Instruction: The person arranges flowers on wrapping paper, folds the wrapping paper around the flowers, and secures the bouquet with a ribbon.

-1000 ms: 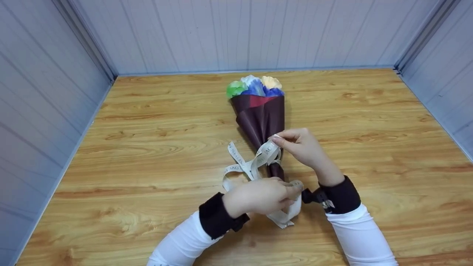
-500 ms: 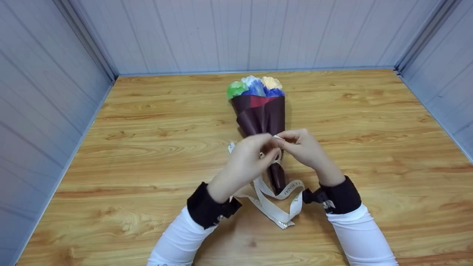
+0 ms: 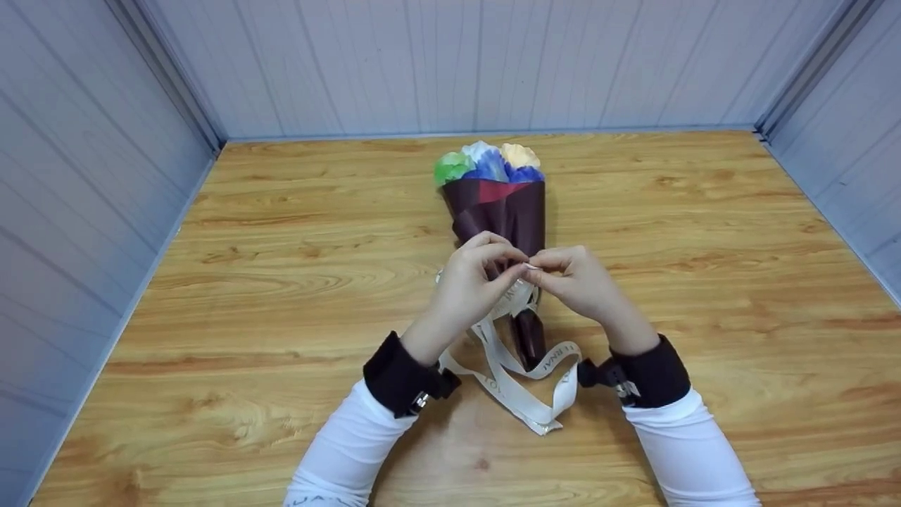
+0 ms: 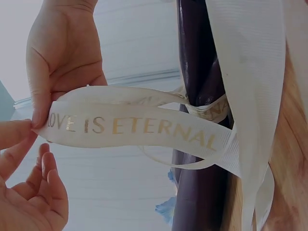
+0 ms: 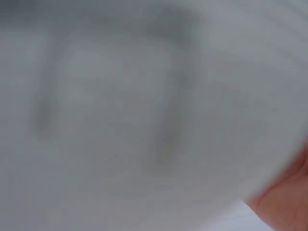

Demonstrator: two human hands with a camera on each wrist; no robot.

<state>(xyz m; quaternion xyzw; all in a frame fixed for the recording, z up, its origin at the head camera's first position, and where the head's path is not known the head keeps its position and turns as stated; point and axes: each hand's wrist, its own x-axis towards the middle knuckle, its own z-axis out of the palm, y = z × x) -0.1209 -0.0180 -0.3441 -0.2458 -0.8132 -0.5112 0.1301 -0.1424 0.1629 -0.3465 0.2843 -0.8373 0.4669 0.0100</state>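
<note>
A bouquet in dark maroon wrapping paper (image 3: 503,215) lies on the table, with green, white, blue and cream flowers (image 3: 488,165) at its far end. White ribbon (image 4: 120,127) printed "LOVE IS ETERNAL" in gold is tied round its narrow stem end. My right hand (image 3: 581,285) pinches a raised loop of this ribbon between thumb and fingers. From the other side, my left hand (image 3: 461,282) pinches the loop's same end, fingertips against the right hand's. A blurred ribbon strip (image 5: 110,110) fills most of the right wrist view and hides the grip there.
Long loose ribbon tails (image 3: 521,405) curl on the wooden table (image 3: 281,282) below the stem end, near the right wrist's black band (image 3: 647,373). Pale panel walls (image 3: 450,63) stand at the back and both sides.
My left hand has moved up from the lower ribbon tails, letting them go, to the loop at my right hand's fingertips. The right hand has kept its pinch in place.
</note>
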